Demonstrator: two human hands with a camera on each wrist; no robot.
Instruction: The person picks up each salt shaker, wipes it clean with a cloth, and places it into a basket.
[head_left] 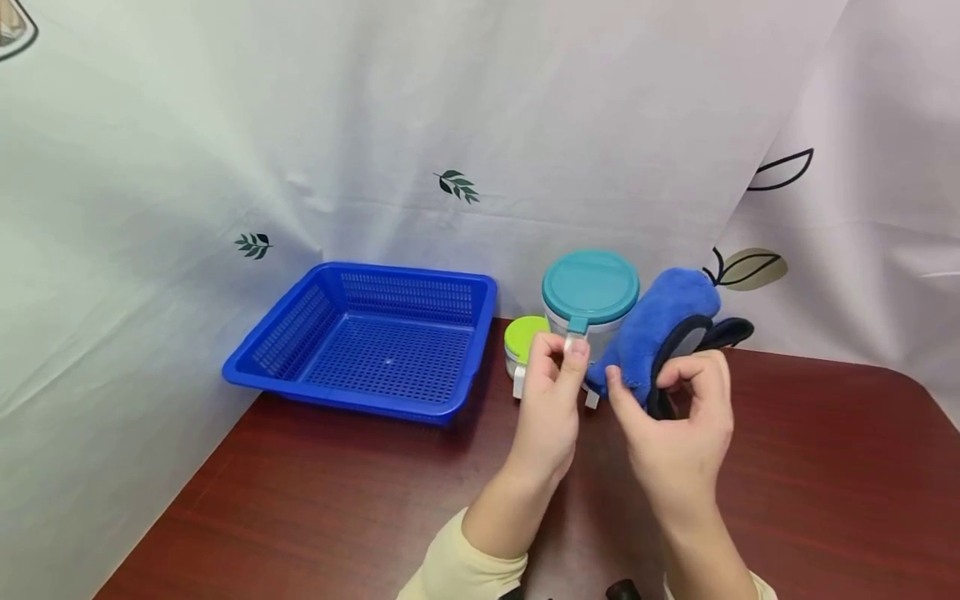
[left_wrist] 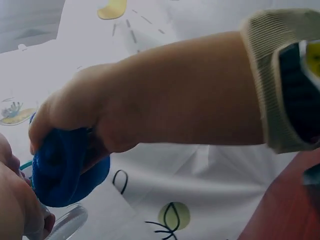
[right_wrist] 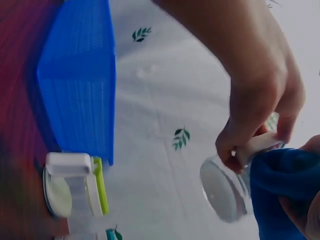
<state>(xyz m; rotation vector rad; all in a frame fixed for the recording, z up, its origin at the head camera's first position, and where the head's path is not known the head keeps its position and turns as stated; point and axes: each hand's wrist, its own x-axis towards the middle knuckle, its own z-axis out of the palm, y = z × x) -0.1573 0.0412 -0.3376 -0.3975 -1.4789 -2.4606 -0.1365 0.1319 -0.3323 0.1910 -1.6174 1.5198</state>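
Observation:
My left hand grips the white handle of a clear jar with a teal lid. In the right wrist view that clear jar is raised off the table and tilted, its round base showing. My right hand pinches a fuzzy blue cloth item with black and grey parts, held against the jar's right side. The left wrist view shows the blue item bunched in the right hand, beside the jar. Fingers and cloth hide much of the jar's body.
A blue perforated basket stands at the back left of the dark red table. Behind the left hand is a smaller jar with a lime lid. Another white handle shows below the raised jar. A patterned white curtain backs the table.

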